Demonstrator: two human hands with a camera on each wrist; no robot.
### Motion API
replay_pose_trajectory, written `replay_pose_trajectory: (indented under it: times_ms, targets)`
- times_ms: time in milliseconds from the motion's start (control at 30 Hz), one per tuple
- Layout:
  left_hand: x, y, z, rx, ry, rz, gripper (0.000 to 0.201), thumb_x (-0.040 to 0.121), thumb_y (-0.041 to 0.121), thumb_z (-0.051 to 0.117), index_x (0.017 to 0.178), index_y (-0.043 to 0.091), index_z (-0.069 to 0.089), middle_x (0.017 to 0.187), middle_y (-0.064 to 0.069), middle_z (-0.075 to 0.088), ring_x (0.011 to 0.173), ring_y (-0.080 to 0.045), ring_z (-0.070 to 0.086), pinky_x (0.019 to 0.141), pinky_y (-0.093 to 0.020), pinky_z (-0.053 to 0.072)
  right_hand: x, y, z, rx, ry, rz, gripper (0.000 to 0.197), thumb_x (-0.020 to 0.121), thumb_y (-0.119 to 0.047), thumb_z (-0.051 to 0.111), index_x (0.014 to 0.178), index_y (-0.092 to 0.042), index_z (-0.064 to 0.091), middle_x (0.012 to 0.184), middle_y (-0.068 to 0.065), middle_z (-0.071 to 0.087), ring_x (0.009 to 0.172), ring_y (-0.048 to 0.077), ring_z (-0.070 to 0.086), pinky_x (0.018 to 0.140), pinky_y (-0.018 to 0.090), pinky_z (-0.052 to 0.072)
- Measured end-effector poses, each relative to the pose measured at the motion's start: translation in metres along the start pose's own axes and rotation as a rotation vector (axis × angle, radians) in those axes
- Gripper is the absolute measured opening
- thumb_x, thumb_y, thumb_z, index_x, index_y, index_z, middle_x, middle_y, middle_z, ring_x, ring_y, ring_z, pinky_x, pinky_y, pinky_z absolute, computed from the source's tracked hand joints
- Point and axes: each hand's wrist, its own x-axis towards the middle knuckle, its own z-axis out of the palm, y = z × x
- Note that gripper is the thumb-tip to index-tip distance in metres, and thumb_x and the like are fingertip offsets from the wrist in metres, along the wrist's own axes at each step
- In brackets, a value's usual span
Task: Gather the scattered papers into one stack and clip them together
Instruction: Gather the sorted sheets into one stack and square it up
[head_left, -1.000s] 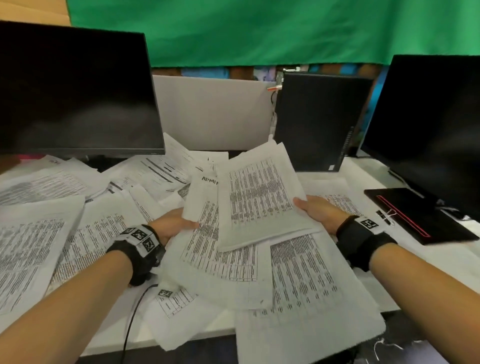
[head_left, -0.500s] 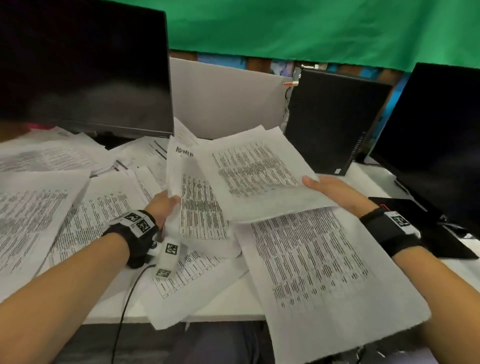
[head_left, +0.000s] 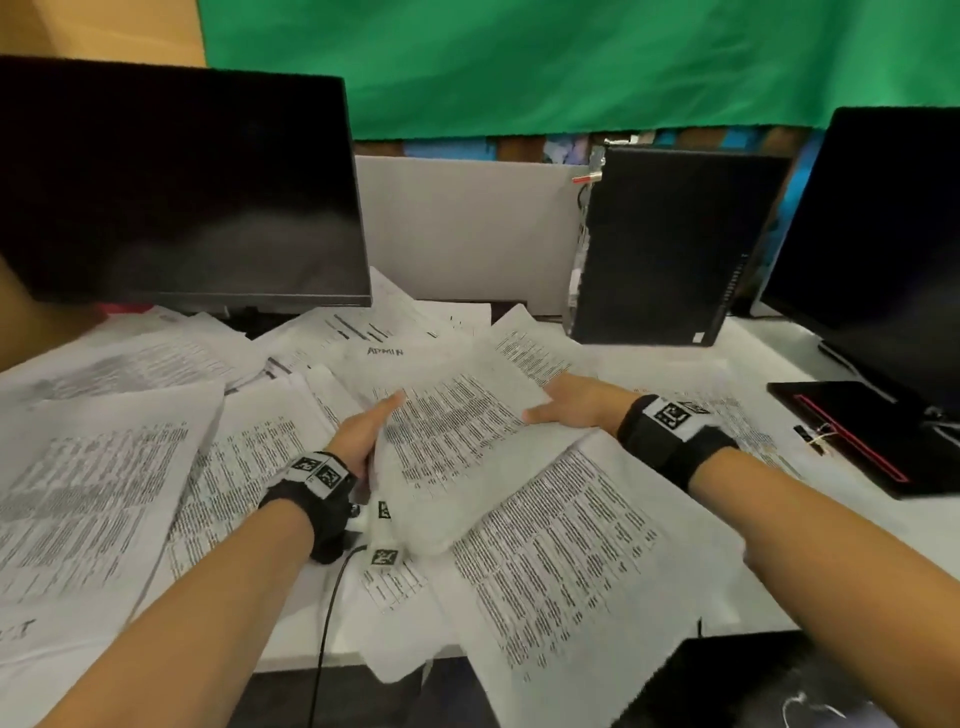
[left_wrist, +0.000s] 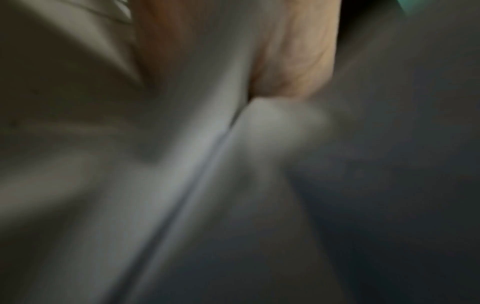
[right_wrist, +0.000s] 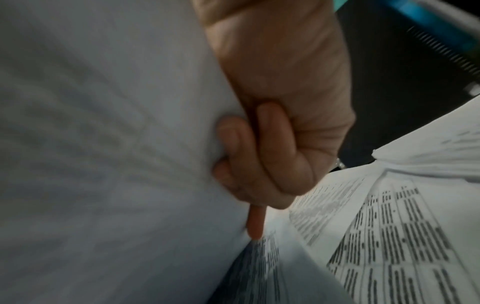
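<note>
Printed white papers (head_left: 93, 478) lie scattered over the white desk (head_left: 769, 364). Both hands hold a small bundle of sheets (head_left: 457, 431) above the middle of the desk. My left hand (head_left: 363, 431) grips its left edge, thumb on top. My right hand (head_left: 571, 405) grips its right edge; in the right wrist view the fingers (right_wrist: 262, 148) curl under the paper (right_wrist: 103, 144). The left wrist view is blurred, showing skin (left_wrist: 293, 51) against paper (left_wrist: 182, 164). A small binder clip (head_left: 815, 434) lies at the right, beside the dark notebook.
A dark monitor (head_left: 171, 192) stands at the back left and another (head_left: 883, 249) at the right. A black computer case (head_left: 670, 244) is behind the papers. A black notebook with a red line (head_left: 857, 436) lies right. A large sheet (head_left: 566, 561) overhangs the front edge.
The held bundle has dropped lower and flatter toward the desk, and both hands have come closer together on its edges. The head view has shifted.
</note>
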Motion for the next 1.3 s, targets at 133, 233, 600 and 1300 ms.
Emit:
replay_pose_trajectory:
  times_ms: [133, 233, 600, 1300]
  targets:
    - [0.033, -0.016, -0.013, 0.01, 0.084, 0.036, 0.055, 0.08, 0.032, 0.074, 0.122, 0.001, 0.058, 0.111, -0.02, 0.067, 0.105, -0.04, 0.062, 0.094, -0.059, 0.046, -0.001, 0.017, 0.005, 0.495, -0.244, 0.009, 0.033, 0.097, -0.017, 0.06, 0.129, -0.012, 0.057, 0.126, 0.006, 0.064, 0.103, 0.019, 0.065, 0.085, 0.028, 0.055]
    - [0.02, -0.012, -0.008, 0.021, 0.153, 0.096, 0.025, 0.093, 0.01, 0.054, 0.114, -0.004, 0.055, 0.103, -0.019, 0.063, 0.1, -0.036, 0.059, 0.095, -0.054, 0.046, -0.014, 0.044, 0.005, 0.613, -0.571, 0.045, 0.047, 0.085, 0.001, 0.071, 0.13, -0.003, 0.058, 0.124, 0.015, 0.067, 0.107, 0.026, 0.068, 0.082, 0.033, 0.059]
    - [0.002, -0.005, 0.004, 0.034, 0.176, 0.164, 0.034, 0.096, 0.029, 0.051, 0.124, 0.01, 0.056, 0.117, -0.01, 0.062, 0.105, -0.032, 0.059, 0.094, -0.046, 0.047, 0.01, 0.109, -0.11, 0.875, 1.157, 0.159, 0.042, 0.086, -0.038, 0.057, 0.112, -0.006, 0.063, 0.106, 0.007, 0.058, 0.099, 0.022, 0.056, 0.084, 0.03, 0.044]
    - [-0.022, 0.018, 0.021, 0.062, -0.038, 0.298, 0.042, 0.094, 0.009, 0.053, 0.135, 0.015, 0.047, 0.126, -0.004, 0.06, 0.11, -0.022, 0.059, 0.088, -0.036, 0.049, 0.039, 0.022, 0.023, 0.45, 0.144, 0.018, 0.039, 0.099, -0.036, 0.055, 0.132, -0.015, 0.054, 0.131, -0.002, 0.059, 0.119, 0.02, 0.057, 0.103, 0.036, 0.042]
